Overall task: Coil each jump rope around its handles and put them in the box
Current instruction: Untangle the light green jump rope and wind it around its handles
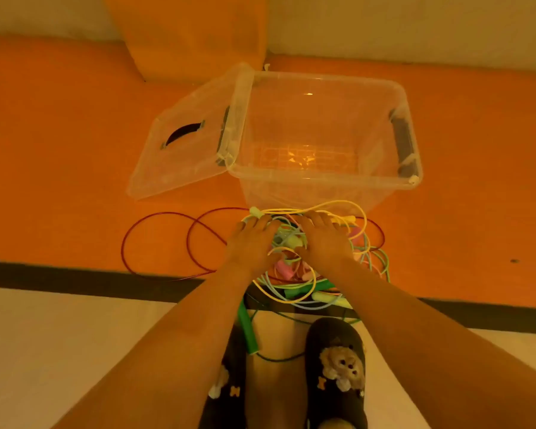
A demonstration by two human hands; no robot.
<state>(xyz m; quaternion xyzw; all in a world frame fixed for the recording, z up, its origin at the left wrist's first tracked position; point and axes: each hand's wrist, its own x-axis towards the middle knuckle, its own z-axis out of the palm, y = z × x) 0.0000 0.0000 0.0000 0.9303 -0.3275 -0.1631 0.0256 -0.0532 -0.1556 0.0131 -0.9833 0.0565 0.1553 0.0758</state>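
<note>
A tangled heap of jump ropes (294, 274) lies on the floor in front of a clear plastic box (322, 178). Yellow, green, pale blue and pink cords and handles are mixed in it. A dark red rope (167, 243) loops out to the left, and a green handle (248, 329) lies nearer to me. My left hand (251, 243) and my right hand (322, 239) lie flat on top of the heap, palms down, fingers stretched toward the box. Neither hand grips a rope. The box stands open with nothing in it.
The box's clear lid (183, 144) leans against its left side. An orange pillar (186, 35) rises behind the box. A dark stripe (75, 277) crosses the floor between orange and pale areas. My slippered feet (334, 376) stand just below the heap.
</note>
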